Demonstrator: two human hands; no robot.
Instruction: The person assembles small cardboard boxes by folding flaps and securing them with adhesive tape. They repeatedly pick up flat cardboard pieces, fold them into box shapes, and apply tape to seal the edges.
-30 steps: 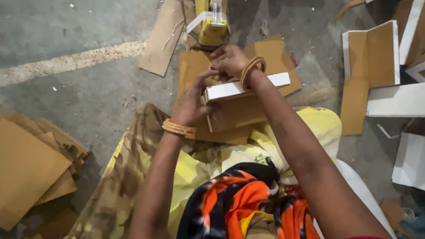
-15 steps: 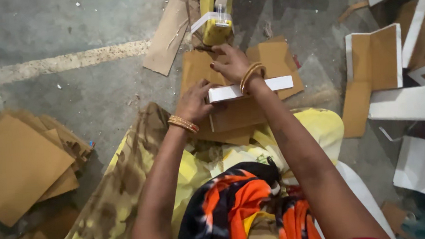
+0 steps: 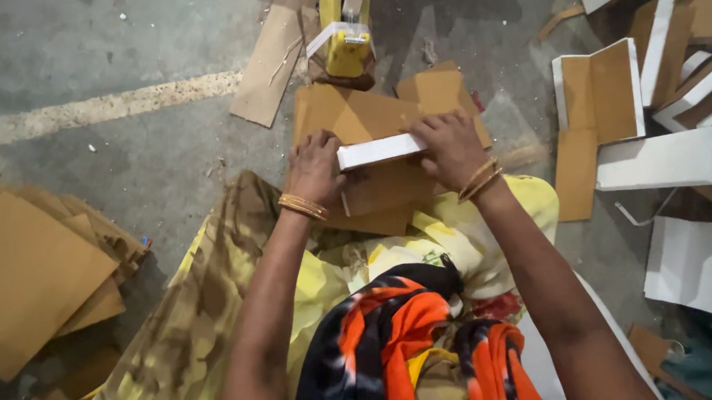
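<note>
White-faced brown cardboard box panel, light, stiff, creasable: you hold both ends.
Left hand and right hand are closed on its edges; grip there, not mid-span.

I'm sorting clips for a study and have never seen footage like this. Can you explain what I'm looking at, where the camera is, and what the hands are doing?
There is no machine here. The camera sits on a person's head and looks down, so the two arms reaching out from the bottom edge are that person's own. The person sits on a grey concrete floor with patterned cloth over the lap. The left hand and the right hand, both with bangles at the wrist, grip the two ends of a white strip, held over a brown cardboard sheet. Beyond it stands a yellow tool. A stack of cardboard lies on the left, and white and brown box pieces are piled on the right.
</note>
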